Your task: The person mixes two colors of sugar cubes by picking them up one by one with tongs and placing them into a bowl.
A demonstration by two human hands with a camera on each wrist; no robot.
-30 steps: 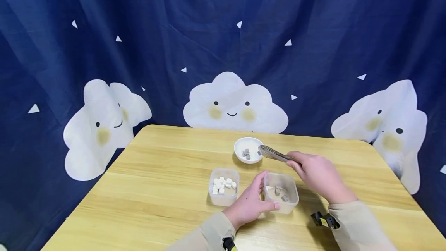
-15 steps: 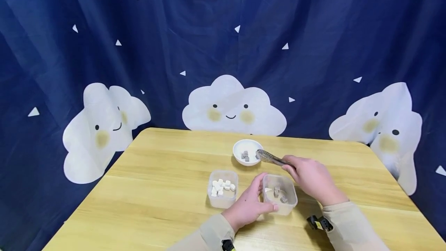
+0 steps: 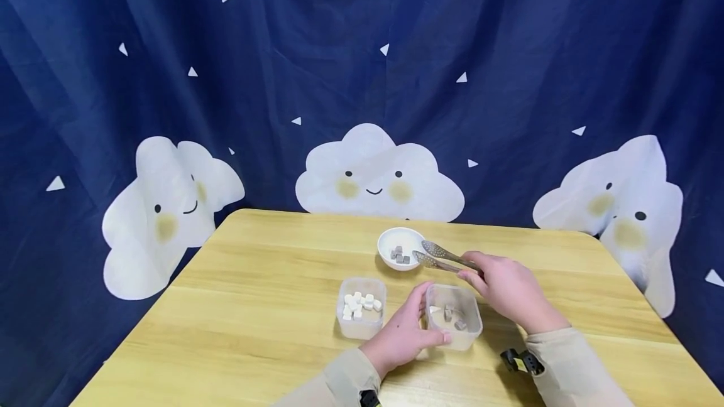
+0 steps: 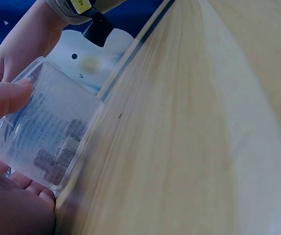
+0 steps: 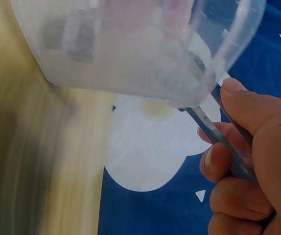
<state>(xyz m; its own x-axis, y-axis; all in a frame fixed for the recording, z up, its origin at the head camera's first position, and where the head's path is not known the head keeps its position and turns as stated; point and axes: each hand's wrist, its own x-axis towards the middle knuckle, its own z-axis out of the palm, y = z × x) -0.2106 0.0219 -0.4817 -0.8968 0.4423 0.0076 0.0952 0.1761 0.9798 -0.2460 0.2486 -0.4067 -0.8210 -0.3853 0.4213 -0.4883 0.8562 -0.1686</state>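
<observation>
Tongs [image 3: 445, 252] have spread apart at three o'clock on the white bowl [image 3: 404, 238], where grey cubes [image 3: 400, 259] lie. The right hand [image 3: 509, 289] grips the tongs; the left hand [image 3: 400, 335] holds a translucent tub [image 3: 466, 335] at the bowl's five o'clock.

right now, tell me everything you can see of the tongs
The tongs look like grey metal: two slim legs widening into tips dotted with small holes. They stand open, tips apart, with nothing between them. The right hand grips the legs, which slant toward the white bowl. In the head view both tips overlap the bowl's right rim; whether they touch it, I cannot tell.
</observation>
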